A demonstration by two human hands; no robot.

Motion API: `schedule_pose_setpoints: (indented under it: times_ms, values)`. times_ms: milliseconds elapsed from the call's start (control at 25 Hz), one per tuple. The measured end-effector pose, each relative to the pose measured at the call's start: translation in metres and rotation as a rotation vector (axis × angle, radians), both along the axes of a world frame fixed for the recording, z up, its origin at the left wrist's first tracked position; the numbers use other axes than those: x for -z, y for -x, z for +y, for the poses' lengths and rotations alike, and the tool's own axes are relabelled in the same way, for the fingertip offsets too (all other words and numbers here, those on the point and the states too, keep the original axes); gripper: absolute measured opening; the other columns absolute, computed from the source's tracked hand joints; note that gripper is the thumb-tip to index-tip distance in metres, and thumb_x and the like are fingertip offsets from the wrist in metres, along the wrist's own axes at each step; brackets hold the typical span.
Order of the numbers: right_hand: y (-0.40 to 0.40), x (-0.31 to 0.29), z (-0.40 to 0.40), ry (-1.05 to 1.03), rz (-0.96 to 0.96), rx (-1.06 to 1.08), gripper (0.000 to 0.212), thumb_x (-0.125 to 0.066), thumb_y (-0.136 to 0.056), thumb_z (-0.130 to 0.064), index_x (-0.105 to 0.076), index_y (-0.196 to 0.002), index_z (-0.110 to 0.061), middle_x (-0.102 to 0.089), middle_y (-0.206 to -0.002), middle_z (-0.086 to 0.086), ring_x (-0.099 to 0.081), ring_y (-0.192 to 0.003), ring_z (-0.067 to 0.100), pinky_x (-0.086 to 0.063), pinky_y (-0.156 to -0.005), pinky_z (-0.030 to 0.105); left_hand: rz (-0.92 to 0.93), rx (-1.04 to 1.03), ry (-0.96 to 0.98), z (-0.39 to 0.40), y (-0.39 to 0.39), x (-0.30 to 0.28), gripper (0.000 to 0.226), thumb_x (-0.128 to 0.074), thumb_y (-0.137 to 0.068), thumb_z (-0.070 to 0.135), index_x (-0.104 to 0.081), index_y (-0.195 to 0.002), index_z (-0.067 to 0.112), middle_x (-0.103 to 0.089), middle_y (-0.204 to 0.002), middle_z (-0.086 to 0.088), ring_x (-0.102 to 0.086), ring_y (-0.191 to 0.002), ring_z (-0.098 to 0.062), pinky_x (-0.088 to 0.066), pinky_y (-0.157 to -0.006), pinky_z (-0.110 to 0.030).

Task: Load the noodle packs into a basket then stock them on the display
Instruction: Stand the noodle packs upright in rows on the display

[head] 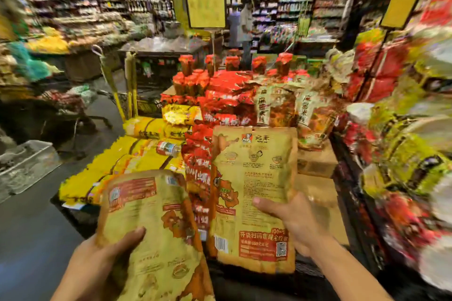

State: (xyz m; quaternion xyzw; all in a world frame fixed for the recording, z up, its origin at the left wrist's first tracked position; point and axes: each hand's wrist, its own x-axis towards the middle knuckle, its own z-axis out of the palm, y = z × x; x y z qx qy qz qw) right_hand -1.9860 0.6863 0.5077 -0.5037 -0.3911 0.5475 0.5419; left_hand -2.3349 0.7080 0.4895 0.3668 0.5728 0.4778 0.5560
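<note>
I hold two tan noodle packs with their printed backs toward me. My left hand (107,252) grips one pack (156,232) at its lower left edge, thumb across the front, and this pack is upside down and tilted. My right hand (296,220) grips the other pack (254,193) upright by its right edge, thumb on the print. Both packs hover over the display (315,161), where matching tan packs (276,102) stand at the back beside red packs (220,95) and yellow packs (137,156). No basket can be made out below my hands.
A cardboard box (318,164) lies right of the held pack. Stacked goods (411,129) crowd the right side. A clear plastic bin (27,166) sits on the dark floor at left, with a trolley (71,107) behind it. A person (245,24) stands far down the aisle.
</note>
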Motion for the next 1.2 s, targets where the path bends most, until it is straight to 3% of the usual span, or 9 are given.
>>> schedule_pose_setpoints:
  times_ms: [80, 200, 280, 360, 520, 720, 960, 1120, 1200]
  values:
    - [-0.032, -0.017, 0.000, -0.054, 0.004, 0.032, 0.045, -0.080, -0.072, -0.005, -0.069, -0.115, -0.010, -0.077, -0.110, 0.011, -0.075, -0.102, 0.030, -0.057, -0.092, 0.053, -0.047, -0.020, -0.055, 0.001, -0.050, -0.026, 0.059, -0.093, -0.059, 0.033, -0.068, -0.110, 0.015, -0.075, -0.105, -0.019, -0.068, -0.061, -0.020, -0.050, -0.042, -0.023]
    - [-0.081, -0.030, 0.005, -0.110, -0.001, 0.071, 0.047, -0.081, -0.070, -0.007, -0.071, -0.116, -0.009, -0.076, -0.114, 0.013, -0.073, -0.105, 0.032, -0.055, -0.096, 0.057, -0.117, 0.091, -0.140, 0.012, -0.119, -0.062, 0.017, -0.073, -0.083, 0.002, -0.067, -0.098, 0.008, -0.075, -0.072, -0.012, -0.063, -0.041, -0.015, -0.045, -0.033, -0.021]
    - [-0.110, -0.032, 0.011, -0.142, 0.006, 0.075, 0.044, -0.081, -0.073, -0.005, -0.073, -0.115, -0.015, -0.075, -0.116, 0.013, -0.072, -0.108, 0.033, -0.054, -0.097, 0.058, -0.084, 0.098, -0.172, 0.019, -0.159, -0.077, 0.016, -0.070, -0.084, -0.005, -0.067, -0.097, 0.002, -0.075, -0.066, -0.008, -0.067, -0.044, -0.015, -0.047, -0.036, -0.020]
    - [-0.141, -0.035, 0.015, -0.159, 0.018, 0.099, 0.038, -0.078, -0.078, -0.001, -0.076, -0.109, -0.022, -0.076, -0.114, 0.012, -0.072, -0.108, 0.034, -0.057, -0.093, 0.054, 0.006, 0.062, -0.210, 0.035, -0.193, -0.081, 0.018, -0.075, -0.081, -0.001, -0.070, -0.097, 0.004, -0.078, -0.075, -0.007, -0.071, -0.053, -0.013, -0.050, -0.042, -0.018]
    - [-0.196, -0.039, 0.025, -0.194, 0.030, 0.170, 0.045, -0.077, -0.077, 0.003, -0.068, -0.121, -0.004, -0.076, -0.114, 0.013, -0.074, -0.104, 0.032, -0.063, -0.082, 0.041, 0.050, 0.119, -0.206, 0.067, -0.251, -0.084, 0.024, -0.081, -0.077, 0.006, -0.074, -0.100, 0.005, -0.079, -0.084, -0.008, -0.074, -0.062, -0.015, -0.053, -0.048, -0.019]
    - [-0.241, -0.030, 0.047, -0.169, 0.032, 0.290, 0.040, -0.078, -0.077, 0.001, -0.071, -0.116, -0.004, -0.076, -0.112, 0.013, -0.074, -0.102, 0.031, -0.061, -0.087, 0.045, 0.067, 0.213, -0.188, 0.114, -0.297, -0.076, 0.028, -0.082, -0.076, 0.011, -0.073, -0.102, 0.007, -0.079, -0.088, -0.008, -0.076, -0.069, -0.019, -0.056, -0.056, -0.025]
    - [-0.262, -0.009, 0.083, -0.074, 0.006, 0.503, 0.035, -0.079, -0.079, 0.003, -0.073, -0.113, -0.005, -0.078, -0.108, 0.012, -0.076, -0.097, 0.030, -0.061, -0.084, 0.046, 0.036, 0.309, -0.091, 0.185, -0.331, -0.048, 0.032, -0.082, -0.078, 0.019, -0.068, -0.104, 0.004, -0.072, -0.065, -0.008, -0.058, -0.040, -0.018, -0.043, -0.041, -0.027]
    - [-0.266, 0.008, 0.117, -0.007, -0.005, 0.681, 0.024, -0.077, -0.081, 0.006, -0.074, -0.101, -0.007, -0.080, -0.096, 0.010, -0.078, -0.084, 0.029, -0.063, -0.065, 0.038, -0.016, 0.361, -0.026, 0.232, -0.343, -0.032, 0.029, -0.081, -0.078, 0.013, -0.070, -0.103, 0.003, -0.076, -0.078, -0.017, -0.063, -0.044, -0.023, -0.044, -0.038, -0.024]
    - [-0.270, 0.023, 0.135, 0.024, -0.070, 0.797, 0.025, -0.078, -0.081, 0.006, -0.074, -0.097, -0.014, -0.080, -0.094, 0.006, -0.078, -0.082, 0.024, -0.063, -0.063, 0.037, -0.055, 0.369, -0.001, 0.249, -0.348, -0.021, 0.030, -0.082, -0.076, 0.011, -0.071, -0.103, 0.006, -0.078, -0.090, -0.018, -0.073, -0.059, -0.028, -0.054, -0.050, -0.031]
